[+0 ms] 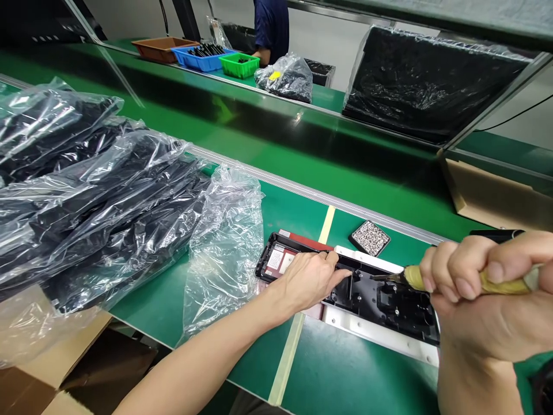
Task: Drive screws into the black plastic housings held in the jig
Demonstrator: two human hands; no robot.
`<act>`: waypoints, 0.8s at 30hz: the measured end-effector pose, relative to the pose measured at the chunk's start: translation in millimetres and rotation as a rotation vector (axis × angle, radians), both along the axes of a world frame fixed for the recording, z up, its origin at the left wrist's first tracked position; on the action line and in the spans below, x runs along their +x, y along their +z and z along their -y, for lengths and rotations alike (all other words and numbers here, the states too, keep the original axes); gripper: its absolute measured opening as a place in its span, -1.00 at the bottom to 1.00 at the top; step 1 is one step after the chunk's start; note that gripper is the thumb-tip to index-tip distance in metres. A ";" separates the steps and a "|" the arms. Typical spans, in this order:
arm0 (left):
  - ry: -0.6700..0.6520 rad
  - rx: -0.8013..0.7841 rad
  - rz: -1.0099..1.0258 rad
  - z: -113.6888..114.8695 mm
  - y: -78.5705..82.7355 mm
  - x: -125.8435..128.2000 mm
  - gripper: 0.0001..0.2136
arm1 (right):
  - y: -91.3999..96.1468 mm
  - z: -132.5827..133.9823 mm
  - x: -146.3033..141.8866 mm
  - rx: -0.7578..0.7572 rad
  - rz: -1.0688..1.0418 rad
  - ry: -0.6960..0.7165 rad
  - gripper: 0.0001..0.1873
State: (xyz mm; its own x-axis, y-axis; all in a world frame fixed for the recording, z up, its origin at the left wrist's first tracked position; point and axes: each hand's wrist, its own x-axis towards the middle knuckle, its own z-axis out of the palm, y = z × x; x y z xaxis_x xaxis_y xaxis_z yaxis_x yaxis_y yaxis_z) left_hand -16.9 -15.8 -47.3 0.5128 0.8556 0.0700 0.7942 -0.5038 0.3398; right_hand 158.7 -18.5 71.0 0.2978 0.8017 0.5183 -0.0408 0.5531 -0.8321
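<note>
A long black plastic housing point(367, 297) lies open side up in a white fixture point(375, 334) on the green bench, with posts and small screws visible inside. My left hand point(309, 279) rests across its middle, fingers curled over the far edge and thumb against the inside. My right hand point(488, 288) is wrapped around the yellow handle of what looks like a screwdriver point(413, 278). Its slim dark tip points left over the housing; whether it touches is unclear. Just beyond the housing sits a small black tray of silvery screws point(370, 237).
Plastic-bagged black parts point(125, 207) are heaped at left beside a crumpled clear bag point(227, 242). Across the green conveyor point(268, 138) stand blue point(199, 59) and green bins point(239, 65) near another person point(271, 29). An open cardboard box point(82, 357) is below left.
</note>
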 end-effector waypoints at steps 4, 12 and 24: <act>-0.015 0.007 -0.020 -0.2 2.7 -0.3 -0.64 | -5.8 -3.1 -0.9 -0.027 -0.019 0.045 -0.52; -0.035 0.015 -0.013 -1.1 1.8 1.0 -0.67 | -7.4 3.4 16.2 -0.113 -0.010 0.173 -0.59; -0.022 -0.006 0.020 -1.5 3.2 3.2 -0.68 | -3.7 1.4 17.9 -0.105 0.046 0.103 -0.53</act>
State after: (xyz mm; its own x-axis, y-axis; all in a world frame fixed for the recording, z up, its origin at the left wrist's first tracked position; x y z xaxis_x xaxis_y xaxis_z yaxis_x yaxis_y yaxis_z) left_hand -13.7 -14.3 -44.1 0.5304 0.8444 0.0753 0.7758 -0.5193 0.3585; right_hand 176.6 -19.9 67.3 0.1894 0.8775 0.4407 -0.0537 0.4574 -0.8877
